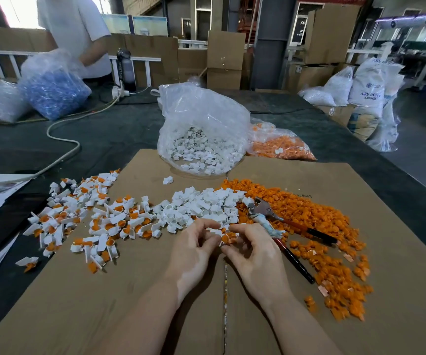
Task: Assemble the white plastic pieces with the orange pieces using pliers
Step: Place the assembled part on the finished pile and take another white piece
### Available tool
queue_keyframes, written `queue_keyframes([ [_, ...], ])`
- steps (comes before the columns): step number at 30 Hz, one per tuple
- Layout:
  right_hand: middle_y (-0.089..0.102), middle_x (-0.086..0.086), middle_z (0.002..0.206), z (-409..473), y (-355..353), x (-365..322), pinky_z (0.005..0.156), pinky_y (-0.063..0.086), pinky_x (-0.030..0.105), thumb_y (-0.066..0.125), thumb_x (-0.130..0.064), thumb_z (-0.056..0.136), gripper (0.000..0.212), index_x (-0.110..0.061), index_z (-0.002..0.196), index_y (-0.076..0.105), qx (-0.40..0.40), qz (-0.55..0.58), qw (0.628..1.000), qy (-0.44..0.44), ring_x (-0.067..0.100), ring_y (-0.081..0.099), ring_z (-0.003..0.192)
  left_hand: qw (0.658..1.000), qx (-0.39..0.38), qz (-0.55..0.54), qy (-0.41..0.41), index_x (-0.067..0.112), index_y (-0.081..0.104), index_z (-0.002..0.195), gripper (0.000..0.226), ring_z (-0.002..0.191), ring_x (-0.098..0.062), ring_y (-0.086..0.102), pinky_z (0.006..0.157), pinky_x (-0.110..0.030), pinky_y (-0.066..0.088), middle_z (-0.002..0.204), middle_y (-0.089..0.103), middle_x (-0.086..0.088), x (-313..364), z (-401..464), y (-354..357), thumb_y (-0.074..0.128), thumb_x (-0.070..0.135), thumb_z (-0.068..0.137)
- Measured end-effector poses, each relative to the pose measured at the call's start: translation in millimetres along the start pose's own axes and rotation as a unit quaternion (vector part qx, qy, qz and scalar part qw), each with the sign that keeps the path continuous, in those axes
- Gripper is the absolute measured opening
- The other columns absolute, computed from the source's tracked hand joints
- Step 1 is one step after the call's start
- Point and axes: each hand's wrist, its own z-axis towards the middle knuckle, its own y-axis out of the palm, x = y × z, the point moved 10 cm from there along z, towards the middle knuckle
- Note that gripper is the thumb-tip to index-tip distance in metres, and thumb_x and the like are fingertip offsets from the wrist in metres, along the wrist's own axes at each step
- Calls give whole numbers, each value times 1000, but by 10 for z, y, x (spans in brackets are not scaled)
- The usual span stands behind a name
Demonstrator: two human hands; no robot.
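Right now both hands meet at the middle of the cardboard sheet (135,290) laid over the dark surface (119,129). The left hand (194,249) has its fingers curled, thumb and forefinger pinching a small white piece (215,230). The right hand (254,254) pinches an orange piece (228,238) pressed against that white one; how far the two are seated together is hard to tell, since the fingertips cover the joint.

The pliers (278,224) lie untouched just beyond the right hand, metal head toward the loose white pieces (201,204), red and black handles splayed over the orange pieces (319,226) spread along the right side of the cardboard. To the left lies a scatter of assembled white-and-orange parts (91,221).

Farther back, a clear bag of white pieces (201,134) stands at the cardboard's far edge, with a bag of orange pieces (281,147) just beside it on the right. Across the surface another person (78,34) handles a bag of blue parts (53,90).
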Motion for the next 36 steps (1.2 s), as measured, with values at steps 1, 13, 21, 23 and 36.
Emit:
queue_keyframes([
  [1,51,-14,83,2,0,-27,69,46,19,76,-14,76,31,-19,105,65,-2,-7,1000,-11,3,51,77,1000,0,5,5,16,63,97,16,68,-10,50,63,-14,39,72,53,-6,12,-1,-3,58,4,88],
  [13,56,-5,88,10,8,-63,74,49,28,68,-8,83,23,-17,104,70,-14,8,1000,-14,7,54,82,1000,-16,21,16,16,64,97,15,60,7,52,59,-4,39,72,60,-3,65,-29,11,58,4,89],
  [21,56,-4,89,9,11,-76,73,48,27,68,-8,82,20,-16,101,70,-15,-11,1000,-19,8,54,82,1000,-13,-5,22,18,65,89,10,53,4,50,54,-6,36,60,55,6,58,-16,28,64,9,85],
  [23,56,-4,89,11,14,-75,73,48,28,69,-8,82,19,-15,100,70,-15,-13,1000,-19,9,54,82,1000,-16,-13,18,19,64,87,12,53,4,49,54,-6,36,61,54,4,41,-9,33,65,8,84],
  [36,61,-2,93,1,-66,-126,80,49,31,77,-20,76,31,-12,104,68,25,-114,992,-48,15,59,90,1000,-5,-15,20,19,63,87,10,56,-1,48,56,-12,39,61,52,1,24,7,-4,65,10,85],
])
